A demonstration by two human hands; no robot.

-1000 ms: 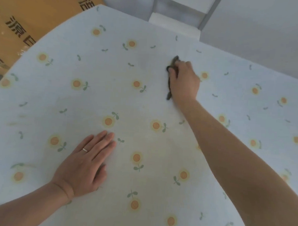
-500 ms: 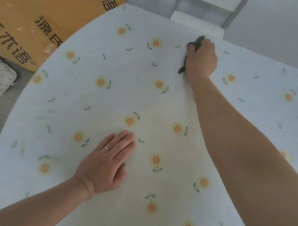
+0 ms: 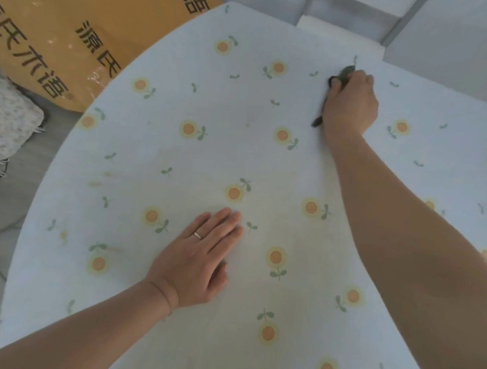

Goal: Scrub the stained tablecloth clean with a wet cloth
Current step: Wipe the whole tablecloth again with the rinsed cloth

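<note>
Hands both down on the tablecloth (image 3: 240, 106)! Left hand (image 3: 194, 260) lies flat near its middle, fingers straight and together, angled up and right, a ring (image 3: 197, 235) showing, nothing held. Off the tablecloth's curved left edge stands an orange cardboard box (image 3: 75, 37); faint yellowish marks (image 3: 97, 182) sit just inside that edge. Wide bare fabric lies between the hands. Right hand (image 3: 350, 105), arm at full stretch, curls tight round a dark cloth (image 3: 346, 71) near the tablecloth's far edge, the cloth's long axis running away from the person with both ends poking out.
</note>
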